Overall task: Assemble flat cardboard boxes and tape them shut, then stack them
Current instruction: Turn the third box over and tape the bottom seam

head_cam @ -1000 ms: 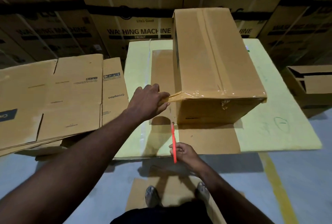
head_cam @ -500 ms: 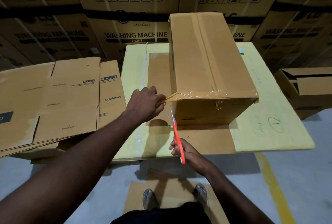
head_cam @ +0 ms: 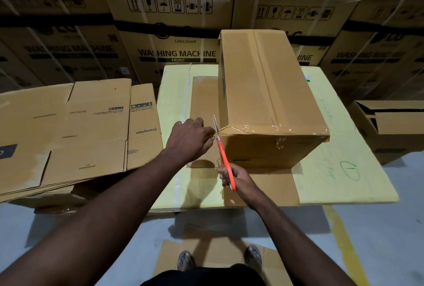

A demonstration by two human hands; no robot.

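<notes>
Left hand [head_cam: 188,141] mid-frame pinching thin brown tape strip [head_cam: 226,128] taut; right hand [head_cam: 238,178] gripping orange-handled scissors [head_cam: 223,159]. Taped brown cardboard box [head_cam: 263,93] likely light, stiff: grasp opposite edges.

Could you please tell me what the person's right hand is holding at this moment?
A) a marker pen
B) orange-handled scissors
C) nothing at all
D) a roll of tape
B: the right hand grips the orange-handled scissors, with the blades raised to the strip of tape that the left hand pinches taut off the near corner of the box.
</notes>
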